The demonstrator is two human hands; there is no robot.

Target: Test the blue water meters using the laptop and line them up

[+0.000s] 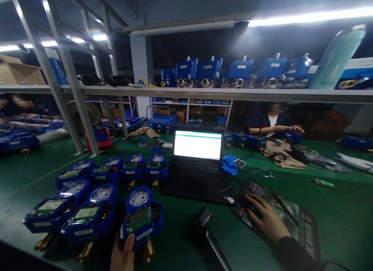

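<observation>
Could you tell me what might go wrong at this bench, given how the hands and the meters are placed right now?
The left hand holds only the near end of a blue water meter close to the table edge; that meter could tip or slide off. The black handheld device lies between both hands and might get knocked. The right hand on the mouse could snag nearby cables.

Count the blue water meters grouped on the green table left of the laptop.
7. Back row: four. Front row: two, plus one under the left hand. More lie farther off, uncounted.
</observation>
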